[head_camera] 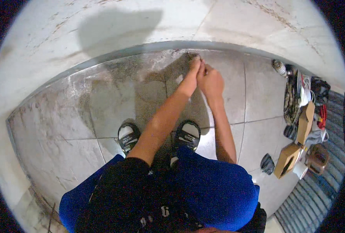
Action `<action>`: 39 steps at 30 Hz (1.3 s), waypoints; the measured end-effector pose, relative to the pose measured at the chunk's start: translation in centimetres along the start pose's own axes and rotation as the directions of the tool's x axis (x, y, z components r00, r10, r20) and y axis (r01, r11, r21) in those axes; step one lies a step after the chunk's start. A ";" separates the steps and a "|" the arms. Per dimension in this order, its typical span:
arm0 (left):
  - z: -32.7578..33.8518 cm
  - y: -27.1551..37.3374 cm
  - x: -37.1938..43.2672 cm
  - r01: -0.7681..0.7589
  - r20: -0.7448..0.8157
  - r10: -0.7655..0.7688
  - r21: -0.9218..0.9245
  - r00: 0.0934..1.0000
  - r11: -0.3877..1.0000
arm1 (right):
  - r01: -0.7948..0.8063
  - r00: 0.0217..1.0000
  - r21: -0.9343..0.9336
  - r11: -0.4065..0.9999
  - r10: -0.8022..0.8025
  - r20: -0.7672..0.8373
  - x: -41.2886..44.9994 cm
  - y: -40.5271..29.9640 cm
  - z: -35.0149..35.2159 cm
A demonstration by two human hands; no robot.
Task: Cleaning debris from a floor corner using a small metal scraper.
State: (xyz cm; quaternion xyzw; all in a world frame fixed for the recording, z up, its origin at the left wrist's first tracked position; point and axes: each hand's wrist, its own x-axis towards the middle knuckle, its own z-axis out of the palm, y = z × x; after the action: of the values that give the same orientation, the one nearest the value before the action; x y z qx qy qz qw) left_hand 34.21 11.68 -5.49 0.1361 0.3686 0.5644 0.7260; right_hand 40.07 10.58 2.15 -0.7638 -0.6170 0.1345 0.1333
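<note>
Both arms reach out ahead of me, and my hands meet low over the grey tiled floor (227, 99), close to the foot of the white wall (175, 20). My left hand (194, 66) points toward the wall base, its fingers mostly hidden. Pressed against it on the right, my right hand (213, 83) has its fingers curled in. Whether a small thing is between them cannot be made out. Just beyond the fingertips is a dark patch (190, 54), blurred, at the grey strip (172, 45) along the wall.
My sandalled feet stand apart below my arms. At right lie an open cardboard box (287, 160), another cardboard piece (305, 122), a white cylindrical object (278, 67), red-handled tools (322, 116), a dark crumpled bag (267, 164) and a brown plastic object (317, 158), beside a ribbed metal shutter (300, 201).
</note>
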 end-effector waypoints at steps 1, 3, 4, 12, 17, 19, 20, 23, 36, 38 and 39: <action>0.5 0.9 0.4 -0.104 0.026 0.102 0.049 0.994 0.993 | 0.022 1.000 0.050 0.998 -0.021 -0.021 0.8 -0.6 -0.1; 0.2 2.2 0.4 -0.210 0.055 0.205 0.098 0.977 0.973 | 0.061 0.998 0.051 0.997 -0.061 -0.001 0.8 -1.4 -1.0; -0.3 2.6 0.1 -0.017 0.085 0.010 0.080 0.996 0.997 | 0.081 0.997 0.034 0.996 -0.082 0.014 0.4 -1.6 -1.5; -15.4 9.7 -6.4 0.514 0.011 -0.554 0.358 0.833 0.780 | 0.290 0.860 0.107 0.951 -0.308 0.406 -11.5 -8.0 1.4; -21.1 29.7 -12.1 -0.065 -0.162 -0.720 0.959 0.675 -0.277 | 0.333 0.776 0.120 0.935 -0.344 0.528 -11.8 -10.7 0.8; -18.9 35.0 -14.7 -0.395 -0.187 -0.669 0.682 0.719 -0.616 | 0.349 0.752 0.081 0.934 -0.331 0.570 -12.0 -10.9 0.8; -12.0 37.4 -14.8 -0.249 -0.383 -0.555 0.610 0.739 -0.752 | 0.347 0.796 0.033 0.937 -0.313 0.519 -11.4 -10.0 0.5; -14.5 40.2 -14.6 -0.073 -0.352 -0.649 0.843 0.675 -0.533 | 0.401 0.818 0.056 0.915 -0.384 0.428 -10.5 -12.5 1.9; -22.4 18.6 -8.1 -0.944 0.553 -0.778 0.289 0.298 -0.156 | 0.470 0.841 -0.050 0.881 -0.430 0.327 -12.8 -12.2 3.7; -19.5 17.1 -8.7 -0.003 0.156 -0.749 0.980 0.645 0.201 | 0.419 0.860 -0.083 0.904 -0.366 0.354 -13.5 -11.1 3.2; -18.3 16.8 -8.6 -0.020 0.173 -0.761 0.978 0.625 0.206 | 0.404 0.852 -0.070 0.912 -0.347 0.392 -14.0 -11.0 2.8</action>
State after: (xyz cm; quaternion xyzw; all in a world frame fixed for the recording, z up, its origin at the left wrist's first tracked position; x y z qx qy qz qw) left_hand 8.70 5.24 -4.51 0.6047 0.3676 -0.0563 0.7043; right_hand 26.20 -0.74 4.18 -0.5965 -0.7768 0.2010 -0.0196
